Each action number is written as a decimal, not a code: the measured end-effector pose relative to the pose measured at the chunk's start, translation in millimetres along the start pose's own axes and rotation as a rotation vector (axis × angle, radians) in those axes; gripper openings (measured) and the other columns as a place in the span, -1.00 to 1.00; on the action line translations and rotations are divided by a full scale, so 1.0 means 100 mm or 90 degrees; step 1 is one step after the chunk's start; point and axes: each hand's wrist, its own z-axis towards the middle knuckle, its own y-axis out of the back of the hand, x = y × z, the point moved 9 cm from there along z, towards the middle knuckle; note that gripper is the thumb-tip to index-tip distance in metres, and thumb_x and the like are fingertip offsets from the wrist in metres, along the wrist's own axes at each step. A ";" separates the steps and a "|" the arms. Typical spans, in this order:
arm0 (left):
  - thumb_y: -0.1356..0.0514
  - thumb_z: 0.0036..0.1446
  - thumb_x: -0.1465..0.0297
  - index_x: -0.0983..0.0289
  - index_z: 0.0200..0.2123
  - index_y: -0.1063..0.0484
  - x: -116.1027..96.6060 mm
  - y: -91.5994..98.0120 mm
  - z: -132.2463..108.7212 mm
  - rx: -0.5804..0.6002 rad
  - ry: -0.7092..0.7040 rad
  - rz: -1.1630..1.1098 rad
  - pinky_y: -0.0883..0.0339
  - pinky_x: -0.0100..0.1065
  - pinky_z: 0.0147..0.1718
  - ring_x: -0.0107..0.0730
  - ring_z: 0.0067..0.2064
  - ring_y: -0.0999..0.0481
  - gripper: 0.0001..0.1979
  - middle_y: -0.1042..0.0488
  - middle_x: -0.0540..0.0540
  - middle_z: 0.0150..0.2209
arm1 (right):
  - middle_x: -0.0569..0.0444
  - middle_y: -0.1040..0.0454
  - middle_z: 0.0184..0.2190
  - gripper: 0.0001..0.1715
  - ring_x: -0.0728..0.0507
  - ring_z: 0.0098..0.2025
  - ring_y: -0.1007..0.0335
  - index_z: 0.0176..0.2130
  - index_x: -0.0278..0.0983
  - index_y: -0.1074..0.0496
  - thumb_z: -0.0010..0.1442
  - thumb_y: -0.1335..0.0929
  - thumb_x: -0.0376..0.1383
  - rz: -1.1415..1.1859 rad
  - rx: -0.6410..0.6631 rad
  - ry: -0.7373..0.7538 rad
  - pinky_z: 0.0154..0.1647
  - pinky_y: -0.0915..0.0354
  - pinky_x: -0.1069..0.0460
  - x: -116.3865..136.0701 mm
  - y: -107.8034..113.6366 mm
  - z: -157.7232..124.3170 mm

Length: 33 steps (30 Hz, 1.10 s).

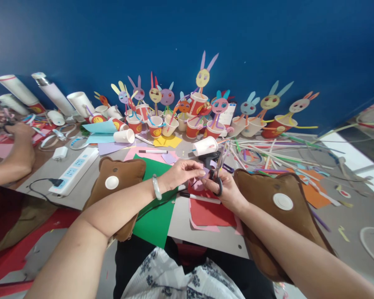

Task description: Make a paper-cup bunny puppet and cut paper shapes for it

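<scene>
Over the table's front half, my right hand (228, 190) grips a pair of scissors (218, 175) by the dark handles, blades pointing up and away. Beside it, my left hand (181, 174) is pinched at the fingertips on a small piece of purple paper (206, 171); the piece is partly hidden by the fingers of both hands. Below them lie sheets of red paper (212, 212) and a marker (199, 197). A green sheet (152, 222) is spread under my left wrist.
Brown cushions (120, 174) (268, 191) flank my forearms. Paper cups with paper rabbit heads, such as a red cup (197, 104), line the wall. A power strip (75, 171) sits left, colourful pipe cleaners (268, 147) lie right. Another person's hand (21, 135) works at far left.
</scene>
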 end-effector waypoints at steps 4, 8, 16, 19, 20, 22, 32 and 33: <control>-0.34 0.03 0.18 0.37 -0.43 -0.45 0.01 -0.01 0.00 -0.001 0.004 -0.009 -0.28 -0.40 -0.41 -0.52 -0.50 -0.41 -0.66 -0.45 0.01 -0.53 | 0.19 -0.31 -0.65 -0.57 0.04 -0.61 -0.16 -0.54 -0.28 -0.38 0.09 -0.47 -0.03 -0.002 -0.001 0.005 -0.57 -0.14 0.10 0.00 0.00 0.00; -0.33 0.03 0.18 0.36 -0.45 -0.44 0.02 0.00 0.00 -0.005 0.007 -0.013 -0.27 -0.40 -0.41 -0.52 -0.51 -0.40 -0.67 -0.43 0.00 -0.54 | 0.18 -0.31 -0.65 -0.57 0.03 -0.61 -0.16 -0.54 -0.28 -0.37 0.09 -0.47 -0.03 -0.012 0.008 -0.006 -0.56 -0.13 0.09 -0.03 -0.01 0.01; -0.30 0.02 0.32 0.35 -0.48 -0.43 -0.14 0.25 0.03 -0.063 -0.039 0.055 -0.24 -0.41 -0.34 -0.53 -0.42 -0.36 -0.80 -0.39 -0.03 -0.51 | 0.11 -0.42 -0.56 -0.55 -0.01 -0.52 -0.27 -0.43 -0.31 -0.46 0.08 -0.46 0.03 -0.042 0.109 -0.015 -0.49 -0.21 0.09 0.08 -0.05 0.02; -0.28 -0.01 0.37 0.35 -0.48 -0.44 -0.23 0.30 0.02 -0.056 -0.054 0.064 -0.23 -0.41 -0.31 -0.52 -0.40 -0.35 -0.85 -0.41 -0.01 -0.48 | 0.12 -0.38 -0.61 -0.47 0.00 -0.54 -0.24 -0.49 -0.32 -0.43 0.10 -0.43 0.10 -0.056 0.168 -0.021 -0.50 -0.19 0.09 0.09 -0.07 0.03; -0.28 -0.02 0.38 0.36 -0.48 -0.44 -0.26 0.31 0.02 -0.053 -0.059 0.068 -0.22 -0.41 -0.31 -0.52 -0.40 -0.35 -0.86 -0.42 0.00 -0.47 | 0.12 -0.37 -0.62 -0.45 0.01 -0.56 -0.22 -0.50 -0.32 -0.42 0.10 -0.42 0.11 -0.061 0.182 -0.028 -0.51 -0.17 0.10 0.08 -0.07 0.03; -0.28 -0.03 0.39 0.36 -0.49 -0.45 -0.29 0.31 0.01 -0.045 -0.066 0.077 -0.21 -0.41 -0.32 -0.52 -0.39 -0.35 -0.87 -0.44 0.02 -0.45 | 0.13 -0.36 -0.63 -0.41 0.02 -0.58 -0.20 -0.51 -0.32 -0.40 0.09 -0.42 0.15 -0.065 0.207 -0.058 -0.55 -0.14 0.10 0.04 -0.09 0.01; -0.26 -0.09 0.38 0.34 -0.54 -0.39 -0.30 0.34 0.03 -0.049 -0.082 0.119 -0.16 -0.42 -0.39 -0.52 -0.44 -0.31 -0.86 -0.38 -0.01 -0.51 | 0.15 -0.34 -0.70 -0.40 0.05 -0.66 -0.14 -0.57 -0.31 -0.37 0.06 -0.44 0.15 -0.049 0.274 -0.133 -0.65 0.02 0.11 -0.08 -0.19 -0.05; -0.26 -0.09 0.38 0.33 -0.54 -0.38 -0.30 0.34 0.03 -0.051 -0.084 0.125 -0.16 -0.42 -0.40 -0.52 -0.44 -0.30 -0.86 -0.37 -0.02 -0.52 | 0.15 -0.35 -0.70 -0.41 0.05 -0.66 -0.15 -0.57 -0.31 -0.37 0.05 -0.44 0.14 -0.048 0.271 -0.137 -0.65 0.01 0.11 -0.09 -0.18 -0.05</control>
